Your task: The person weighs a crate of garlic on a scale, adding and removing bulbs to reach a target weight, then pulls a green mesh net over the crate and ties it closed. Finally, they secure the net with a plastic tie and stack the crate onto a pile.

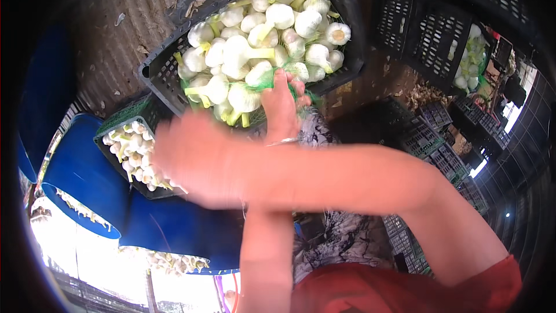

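Note:
A black plastic crate (167, 58) holds many white garlic bulbs (236, 54) with trimmed stems, lying on green mesh netting (299, 54). At the crate's near edge, my left hand (282, 100) grips a gathered part of this netting. My right forearm crosses over my left arm. Motion blurs my right hand (186, 161), which is beside a second, smaller-looking crate (115, 152) of garlic bulbs (134, 150) lined with green mesh at the left. Whether the right hand holds anything cannot be told.
Blue plastic barrels (89, 174) stand at lower left, with garlic or stem pieces (173, 261) showing at their openings. Stacked black crates (421, 30) rise at upper right, near another mesh-lined load of garlic (471, 58). More crates (430, 139) lie at right. Dry skins litter the floor (124, 13).

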The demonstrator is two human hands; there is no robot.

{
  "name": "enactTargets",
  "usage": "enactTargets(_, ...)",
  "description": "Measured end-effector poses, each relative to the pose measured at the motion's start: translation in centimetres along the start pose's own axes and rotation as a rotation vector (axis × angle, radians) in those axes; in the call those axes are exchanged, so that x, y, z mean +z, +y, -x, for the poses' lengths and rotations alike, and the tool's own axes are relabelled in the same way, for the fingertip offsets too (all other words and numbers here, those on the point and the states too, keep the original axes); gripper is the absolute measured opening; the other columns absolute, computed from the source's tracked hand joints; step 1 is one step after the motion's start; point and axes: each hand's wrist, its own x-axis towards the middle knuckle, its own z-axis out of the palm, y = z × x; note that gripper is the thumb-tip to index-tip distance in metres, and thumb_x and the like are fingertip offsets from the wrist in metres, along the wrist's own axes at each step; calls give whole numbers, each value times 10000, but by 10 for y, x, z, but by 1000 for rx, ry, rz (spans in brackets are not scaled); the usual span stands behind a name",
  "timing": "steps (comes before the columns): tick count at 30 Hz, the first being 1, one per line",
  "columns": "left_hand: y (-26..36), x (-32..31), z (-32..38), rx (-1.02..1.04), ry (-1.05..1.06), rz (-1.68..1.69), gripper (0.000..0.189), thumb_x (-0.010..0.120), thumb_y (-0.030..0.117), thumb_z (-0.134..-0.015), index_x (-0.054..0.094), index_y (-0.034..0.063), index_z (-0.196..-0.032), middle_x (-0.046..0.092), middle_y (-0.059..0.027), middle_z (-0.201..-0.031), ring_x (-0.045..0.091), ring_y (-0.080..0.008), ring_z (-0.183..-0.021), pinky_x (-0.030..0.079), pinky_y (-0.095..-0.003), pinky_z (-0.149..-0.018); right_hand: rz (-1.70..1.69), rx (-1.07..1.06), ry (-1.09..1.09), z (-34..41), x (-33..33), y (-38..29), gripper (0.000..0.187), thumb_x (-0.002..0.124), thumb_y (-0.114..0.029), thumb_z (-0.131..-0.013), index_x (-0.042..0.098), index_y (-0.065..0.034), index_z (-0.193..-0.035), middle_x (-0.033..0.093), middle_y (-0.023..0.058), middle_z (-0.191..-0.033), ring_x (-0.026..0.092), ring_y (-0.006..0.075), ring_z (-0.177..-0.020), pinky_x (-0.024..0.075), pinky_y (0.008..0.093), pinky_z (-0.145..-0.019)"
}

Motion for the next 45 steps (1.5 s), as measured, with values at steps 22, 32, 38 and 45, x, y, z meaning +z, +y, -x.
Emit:
enactTargets(22, 22, 4, 10, -302, -127, 883, 152, 449, 128, -995, 469, 39, -873, 467, -48, -695, 308, -127, -437, 426, -320, -601, -2043, 326, 1079, 59, 174, 102, 180, 560, -120, -941, 596, -77, -1112, 631, 18, -1017, 625, 144, -933, 517, 302, -857)
enactTargets(32, 26, -24, 2, -499, -403, 808, 207, 425, 165, -1021, 483, 43, -864, 461, -39, -685, 311, -114, -391, 424, -299, -553, -2089, 622, 399, 128, 103, 139, 163, 581, -29, -821, 654, -22, -967, 642, 26, -888, 559, 110, -660, 472, 282, -636)
enactTargets(38, 32, -42, 7, -532, -498, 737, 211, 428, 184, -1030, 500, 48, -887, 431, -20, -633, 298, -104, -377, 395, -278, -522, -568, 669, 392, 138, 84, 179, 58, 626, -22, -805, 678, -1, -796, 587, 12, -645, 525, 114, -573, 437, 288, -547)
enactTargets(45, 19, -34, 16, -71, -161, -363, 266, 543, 284, -980, 582, 46, -866, 596, -39, -684, 524, -163, -518, 459, -323, -507, -40, 588, 527, 126, 4, 212, 179, 562, -86, -814, 700, 0, -890, 648, 190, -722, 645, 299, -658, 506, 399, -640)
